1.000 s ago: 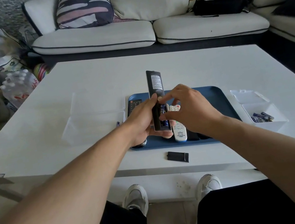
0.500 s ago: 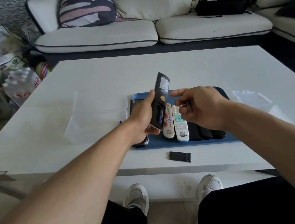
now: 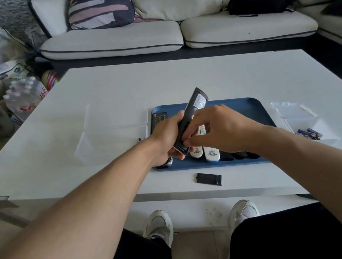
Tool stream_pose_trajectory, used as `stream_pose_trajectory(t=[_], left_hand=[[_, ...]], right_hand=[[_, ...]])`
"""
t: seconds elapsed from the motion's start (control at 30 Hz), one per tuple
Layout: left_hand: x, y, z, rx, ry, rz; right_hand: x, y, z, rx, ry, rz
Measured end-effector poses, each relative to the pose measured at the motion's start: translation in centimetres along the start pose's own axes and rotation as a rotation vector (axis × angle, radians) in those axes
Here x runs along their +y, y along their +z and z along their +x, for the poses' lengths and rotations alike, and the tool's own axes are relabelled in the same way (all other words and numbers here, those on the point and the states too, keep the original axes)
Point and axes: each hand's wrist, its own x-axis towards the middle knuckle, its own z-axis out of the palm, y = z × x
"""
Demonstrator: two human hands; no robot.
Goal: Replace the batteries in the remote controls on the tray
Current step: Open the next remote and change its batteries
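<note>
The left hand (image 3: 168,137) grips the tilted slim black plastic remote (image 3: 194,111). The right hand (image 3: 218,130) has its fingertips curled at the open battery bay; what it pinches is hidden. A battery may slip onto the blue tray (image 3: 250,106).

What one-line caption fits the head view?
Left hand grips black remote over blue tray; right hand works at its battery compartment.

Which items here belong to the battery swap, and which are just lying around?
Part of the job: black remote held in left hand, right hand, blue tray, battery cover, batteries.

Lying about: striped cushion, black bag, water bottles.
</note>
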Motion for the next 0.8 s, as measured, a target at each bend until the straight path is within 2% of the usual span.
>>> stream_pose_trajectory(t=[0.23, 0.37, 0.53, 0.67, 0.8], left_hand=[[0.0, 0.5, 0.5, 0.101, -0.058, -0.018], [0.4, 0.9, 0.5, 0.103, -0.1, -0.094], [0.4, 0.4, 0.2, 0.056, -0.167, -0.128], [0.3, -0.3, -0.1, -0.028, -0.219, -0.067], [0.2, 0.0, -0.5, -0.111, -0.219, 0.081]], right_hand=[[-0.7, 0.2, -0.3, 0.06, -0.056, -0.236], [-0.7, 0.5, -0.2, 0.099, -0.151, -0.297], [0.2, 0.3, 0.0, -0.004, -0.204, -0.156], [1.0, -0.2, 0.5, -0.137, -0.157, -0.089], [1.1, -0.2, 0.6, -0.125, -0.123, 0.044]])
